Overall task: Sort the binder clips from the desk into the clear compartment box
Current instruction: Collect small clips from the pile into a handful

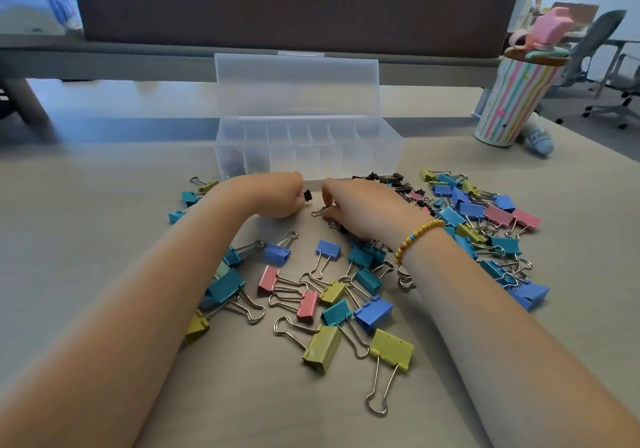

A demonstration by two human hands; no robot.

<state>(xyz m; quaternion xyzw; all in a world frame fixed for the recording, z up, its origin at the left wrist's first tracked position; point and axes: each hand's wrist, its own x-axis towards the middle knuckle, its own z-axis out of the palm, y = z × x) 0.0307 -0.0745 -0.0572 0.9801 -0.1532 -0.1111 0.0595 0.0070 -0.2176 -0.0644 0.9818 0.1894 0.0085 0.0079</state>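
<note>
The clear compartment box (367, 156) stands open at the middle of the desk, lid up, with dark clips in its two leftmost compartments. Just in front of it my left hand (277, 198) is curled and holds a small black binder clip (307, 195) that sticks out past its fingers. My right hand (360, 205) lies beside it, fingers curled down, pinching another small black clip (320, 211) on the desk. Several coloured binder clips (372, 314) in blue, teal, pink and yellow-green lie scattered around both forearms. A pile of small black clips (388, 179) lies to the right of the box front.
A striped cup (512, 101) with a pink figure on its lid stands at the back right, a small white bottle (538, 141) lying beside it. A dark partition panel (294, 4) runs behind the box. Office chairs stand beyond the desk at the right.
</note>
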